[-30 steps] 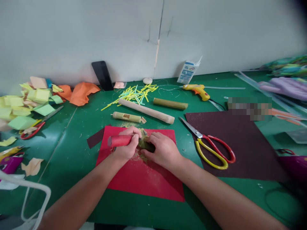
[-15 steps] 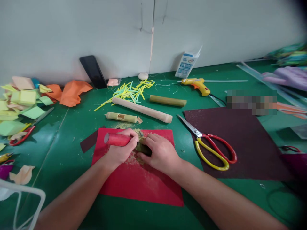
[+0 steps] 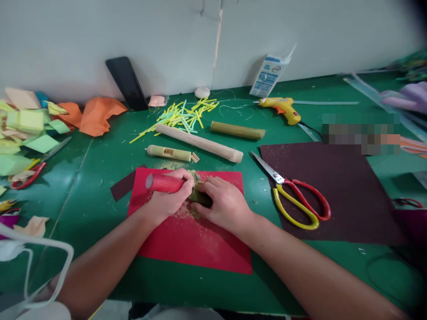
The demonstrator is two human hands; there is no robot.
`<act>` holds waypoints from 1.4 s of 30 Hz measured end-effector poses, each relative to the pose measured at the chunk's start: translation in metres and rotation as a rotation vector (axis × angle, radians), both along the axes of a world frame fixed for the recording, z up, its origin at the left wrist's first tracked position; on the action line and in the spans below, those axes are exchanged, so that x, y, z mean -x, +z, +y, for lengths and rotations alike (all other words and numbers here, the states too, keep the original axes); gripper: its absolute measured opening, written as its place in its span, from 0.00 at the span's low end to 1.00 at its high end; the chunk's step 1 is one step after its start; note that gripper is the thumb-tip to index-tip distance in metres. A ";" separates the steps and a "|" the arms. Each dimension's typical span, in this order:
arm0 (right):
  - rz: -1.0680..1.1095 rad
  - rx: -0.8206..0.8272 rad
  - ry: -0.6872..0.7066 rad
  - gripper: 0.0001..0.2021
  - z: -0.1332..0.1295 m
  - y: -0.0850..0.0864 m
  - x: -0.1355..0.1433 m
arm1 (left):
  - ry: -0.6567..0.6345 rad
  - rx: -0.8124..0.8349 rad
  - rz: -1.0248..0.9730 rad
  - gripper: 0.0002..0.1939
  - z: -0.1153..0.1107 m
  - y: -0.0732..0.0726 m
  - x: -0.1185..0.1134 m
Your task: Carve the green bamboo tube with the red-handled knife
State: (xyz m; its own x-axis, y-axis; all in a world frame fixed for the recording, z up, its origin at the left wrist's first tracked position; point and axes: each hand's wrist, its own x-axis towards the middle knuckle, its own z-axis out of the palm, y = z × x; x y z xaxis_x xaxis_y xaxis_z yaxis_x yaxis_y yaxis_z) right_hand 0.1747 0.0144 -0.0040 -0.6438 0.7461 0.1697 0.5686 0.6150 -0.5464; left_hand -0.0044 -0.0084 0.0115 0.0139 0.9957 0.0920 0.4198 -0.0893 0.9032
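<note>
My left hand [image 3: 171,198] is closed around the thick red handle of a tool [image 3: 163,183]; its working end is mostly hidden by my fingers. Pressed onto the red sheet [image 3: 220,253], a short greenish bamboo tube [image 3: 202,197] is gripped by my right hand [image 3: 228,200]. The tool's end meets the bamboo between both hands, and the exact contact is covered. Pale shavings lie around them on the sheet. Just beyond the sheet rests a bamboo piece with a rectangular notch [image 3: 171,153], with a small chip [image 3: 195,157] beside it.
A pale wooden stick [image 3: 200,142] and a bamboo tube [image 3: 237,130] lie farther back. Large scissors [image 3: 293,195] sit on dark paper [image 3: 347,195] at right. Behind are a yellow glue gun [image 3: 282,109], a carton [image 3: 271,75], a phone [image 3: 127,84] and yellow-green strips [image 3: 182,115].
The view has tipped downward, so the table's things appear higher and its near edge shows. Both hands keep their grip in nearly the same place on the red sheet.
</note>
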 end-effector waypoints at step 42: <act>-0.030 -0.125 0.009 0.11 -0.004 -0.007 0.005 | -0.066 -0.073 0.144 0.09 -0.007 -0.009 0.012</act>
